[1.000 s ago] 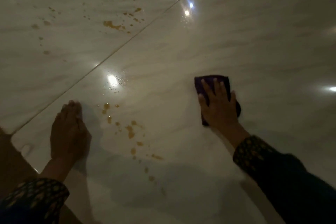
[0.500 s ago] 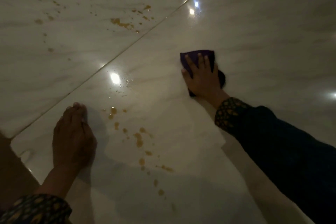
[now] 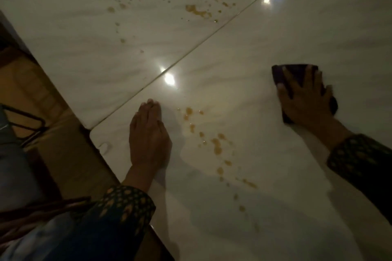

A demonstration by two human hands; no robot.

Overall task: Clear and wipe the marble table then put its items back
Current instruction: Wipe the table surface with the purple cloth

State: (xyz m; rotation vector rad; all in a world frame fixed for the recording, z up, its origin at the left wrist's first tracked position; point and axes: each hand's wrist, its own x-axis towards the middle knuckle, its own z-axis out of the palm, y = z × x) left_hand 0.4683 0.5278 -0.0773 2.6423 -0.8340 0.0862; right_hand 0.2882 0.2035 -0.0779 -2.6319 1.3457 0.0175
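Observation:
The white marble table (image 3: 244,53) fills the view, two slabs meeting at a diagonal seam. My right hand (image 3: 305,99) presses flat, fingers spread, on a dark purple cloth (image 3: 297,74) at the right. My left hand (image 3: 148,135) rests flat on the marble near the table's left corner, fingers together. Orange-brown spill drops (image 3: 216,146) trail between my hands toward the near edge. More orange stains (image 3: 197,10) dot the far slab.
The table's left edge runs diagonally from the top left down to the bottom centre. Beyond it are a wooden floor (image 3: 29,82), a dark metal frame (image 3: 23,118) and wicker strands (image 3: 31,214). Bright light reflections (image 3: 168,78) sit on the seam.
My right hand has slid the cloth back toward me and to the right across the near slab. My left hand has stayed in place. The camera has swung left, showing the table's edge.

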